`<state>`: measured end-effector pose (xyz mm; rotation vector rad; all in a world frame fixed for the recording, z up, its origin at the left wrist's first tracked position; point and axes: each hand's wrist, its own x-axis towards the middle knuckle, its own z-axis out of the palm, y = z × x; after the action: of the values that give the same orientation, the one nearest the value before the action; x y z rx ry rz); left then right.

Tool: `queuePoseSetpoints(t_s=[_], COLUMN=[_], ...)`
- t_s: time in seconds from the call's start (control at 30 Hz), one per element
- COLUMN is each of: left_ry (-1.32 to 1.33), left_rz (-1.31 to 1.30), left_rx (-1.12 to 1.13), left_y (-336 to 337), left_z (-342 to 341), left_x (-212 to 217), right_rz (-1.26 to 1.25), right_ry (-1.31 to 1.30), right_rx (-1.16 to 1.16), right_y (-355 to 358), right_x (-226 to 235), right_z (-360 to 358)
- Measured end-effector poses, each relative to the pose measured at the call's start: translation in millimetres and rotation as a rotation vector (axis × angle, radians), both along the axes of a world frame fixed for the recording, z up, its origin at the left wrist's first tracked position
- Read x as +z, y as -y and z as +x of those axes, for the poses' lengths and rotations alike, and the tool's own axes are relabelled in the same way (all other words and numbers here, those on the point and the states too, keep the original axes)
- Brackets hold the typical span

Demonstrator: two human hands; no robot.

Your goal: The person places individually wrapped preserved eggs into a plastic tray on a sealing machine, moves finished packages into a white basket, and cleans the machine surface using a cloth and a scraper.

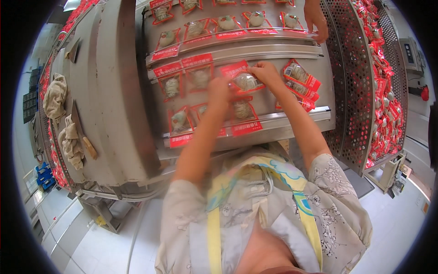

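My right hand pinches the upper right corner of a clear pouch with a red printed band and a pale, rounded item inside. At that pouch's left edge is my left hand, smeared by motion, so its grip cannot be made out. Left of my hands, a pouch with a pale ribbed item and a blurred pouch lie in the same row on the metal plate. Nearer me lies a front row with a left pouch and a right pouch.
Overlapping pouches lie right of my hands. Beyond a metal bar are more rows, with another person's hand at far right. A perforated bin of red pouches stands right. Cloths and a wooden-handled tool lie left.
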<state>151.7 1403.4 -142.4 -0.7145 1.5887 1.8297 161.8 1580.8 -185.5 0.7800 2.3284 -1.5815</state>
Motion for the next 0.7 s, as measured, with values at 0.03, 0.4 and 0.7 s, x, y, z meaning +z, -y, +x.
queuePoseSetpoints(t_s=[0.03,0.4,0.7], left_ry=[0.001,-0.619,-1.404], left_rz=[-0.003,-0.103,-0.932], left_rx=[0.002,0.19,-0.672], left_y=[0.0,-20.7,-5.9], left_z=[-2.6,8.4,17.2], left_x=[-4.1,-20.6,7.4], right_rz=[0.019,-0.247,0.523], right_ry=[-0.014,-0.273,-0.586], right_rx=[-0.02,-0.29,-0.047], right_y=[1.2,25.5,25.9], right_x=[-1.1,6.6,46.3], right_z=[-2.2,-3.6,-16.1])
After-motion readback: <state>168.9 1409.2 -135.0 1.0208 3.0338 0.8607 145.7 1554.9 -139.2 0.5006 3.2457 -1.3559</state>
